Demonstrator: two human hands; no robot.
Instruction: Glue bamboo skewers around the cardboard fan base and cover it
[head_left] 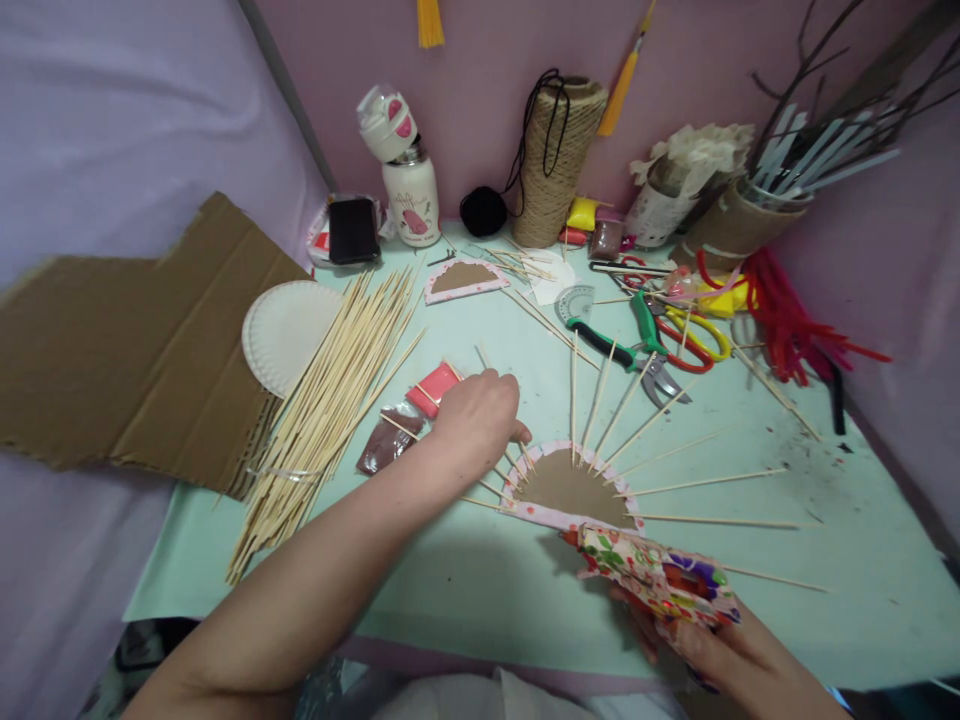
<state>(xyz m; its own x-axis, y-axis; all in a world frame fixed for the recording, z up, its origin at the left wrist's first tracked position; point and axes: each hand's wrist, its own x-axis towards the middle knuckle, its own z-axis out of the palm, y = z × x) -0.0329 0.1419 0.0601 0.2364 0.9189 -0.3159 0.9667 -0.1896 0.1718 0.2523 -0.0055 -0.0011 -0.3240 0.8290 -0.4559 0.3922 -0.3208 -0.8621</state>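
Note:
A half-round piece of cardboard (559, 488) with a pink patterned border lies near the table's front. Thin wooden skewers (624, 410) fan outward from its curved edge. Over its left side my left hand (481, 418) is closed, pinching a skewer (482, 356) whose far end shows beyond the knuckles; the fingertips are mostly hidden. My right hand (694, 640) is wrapped round a hot glue gun (652, 572) covered in floral material. The orange nozzle points left, close to the cardboard's lower right edge.
Left lie a skewer bundle (322, 410), a paper plate (281, 335), brown cardboard (150, 360) and clay packets (390, 440). Behind are another half-round piece (466, 277), a bottle (411, 195) and a twine spool (559, 160). Pruning shears (637, 355) and scissors (701, 335) lie right.

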